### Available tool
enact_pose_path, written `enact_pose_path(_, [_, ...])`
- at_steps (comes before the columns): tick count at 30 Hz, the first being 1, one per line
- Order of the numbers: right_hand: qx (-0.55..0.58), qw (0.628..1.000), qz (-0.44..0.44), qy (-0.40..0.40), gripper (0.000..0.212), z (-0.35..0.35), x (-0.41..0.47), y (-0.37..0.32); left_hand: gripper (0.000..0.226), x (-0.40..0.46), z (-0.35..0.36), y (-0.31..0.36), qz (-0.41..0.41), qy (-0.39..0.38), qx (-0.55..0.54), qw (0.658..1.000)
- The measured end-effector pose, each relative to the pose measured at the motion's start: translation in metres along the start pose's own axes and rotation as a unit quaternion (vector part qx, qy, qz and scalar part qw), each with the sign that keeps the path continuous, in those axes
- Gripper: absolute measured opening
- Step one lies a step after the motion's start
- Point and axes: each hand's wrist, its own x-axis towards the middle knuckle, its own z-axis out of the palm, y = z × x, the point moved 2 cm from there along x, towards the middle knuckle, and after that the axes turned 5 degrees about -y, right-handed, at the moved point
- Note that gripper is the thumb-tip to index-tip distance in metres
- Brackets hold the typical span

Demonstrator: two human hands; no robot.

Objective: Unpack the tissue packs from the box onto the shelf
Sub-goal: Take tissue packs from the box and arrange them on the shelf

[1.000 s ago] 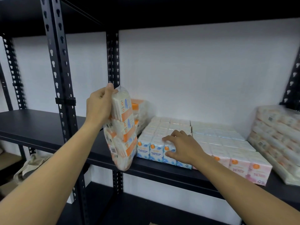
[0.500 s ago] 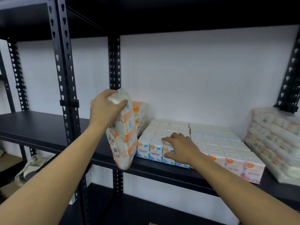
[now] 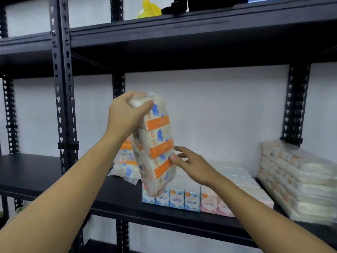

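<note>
L hand [image 3: 125,117] clamping top of orange tissue pack [image 3: 155,147], hanging above shelf [image 3: 118,196]. R hand [image 3: 191,164] fingers spread, thumb touching its side. Prob light, soft, slick wrap; gripping ends safest.

A clear-wrapped tissue pack [image 3: 156,147] with orange bands and blue marks hangs upright, slightly tilted, above the black shelf [image 3: 54,172] (gripped at its top end). Below it, small blue and pink tissue packs [image 3: 184,198] stand in rows; another orange-banded pack [image 3: 124,161] leans farther left; wrapped stacks [image 3: 299,179] sit right.
</note>
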Motion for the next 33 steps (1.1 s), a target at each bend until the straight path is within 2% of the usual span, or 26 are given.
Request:
enact_pose_path(2, [0.038,0.999,0.033,0.02,0.078,-0.014,-0.008,0.001,0.022,-0.001,0.012,0.012,0.003,0.011,-0.051,0.999])
enact_pose_path(5, [0.125,0.98,0.146,0.045,0.092,-0.043,-0.027,0.012,0.022,-0.004,0.034,0.021,0.0,0.043,-0.139,0.989])
enact_pose_path(8, [0.221,0.953,0.206,0.036,0.089,-0.067,-0.053,0.021,0.019,-0.011,0.066,0.02,-0.033,0.091,-0.234,0.967])
enact_pose_path(11, [0.275,0.932,0.225,0.076,0.082,-0.086,-0.074,0.031,0.018,-0.025,0.109,0.017,-0.064,0.12,-0.304,0.943])
enact_pose_path(15, [0.325,0.894,0.241,0.192,0.072,-0.113,-0.094,0.053,0.022,-0.044,0.16,0.021,-0.084,0.167,-0.357,0.915])
enact_pose_path(18, [0.367,0.875,0.219,0.229,0.058,-0.124,-0.107,0.066,0.018,-0.057,0.194,0.023,-0.112,0.204,-0.4,0.886])
enact_pose_path(20, [0.383,0.867,0.196,0.25,0.054,-0.129,-0.108,0.072,0.02,-0.065,0.215,0.022,-0.133,0.202,-0.423,0.874])
enact_pose_path(23, [0.405,0.849,0.166,0.297,0.039,-0.142,-0.106,0.076,0.022,-0.074,0.243,0.01,-0.142,0.132,-0.443,0.876])
enact_pose_path(25, [0.411,0.84,0.141,0.325,0.027,-0.155,-0.105,0.076,0.028,-0.078,0.251,0.002,-0.134,0.059,-0.427,0.892])
enact_pose_path(28, [0.392,0.839,0.11,0.361,0.011,-0.182,-0.107,0.084,0.051,-0.083,0.262,-0.006,-0.14,-0.048,-0.393,0.908])
enact_pose_path(30, [0.361,0.842,0.113,0.384,0.021,-0.204,-0.103,0.092,0.069,-0.083,0.268,-0.011,-0.175,-0.103,-0.389,0.898])
enact_pose_path(33, [0.299,0.846,0.138,0.418,0.035,-0.238,-0.094,0.102,0.066,-0.081,0.277,-0.013,-0.213,-0.207,-0.349,0.889])
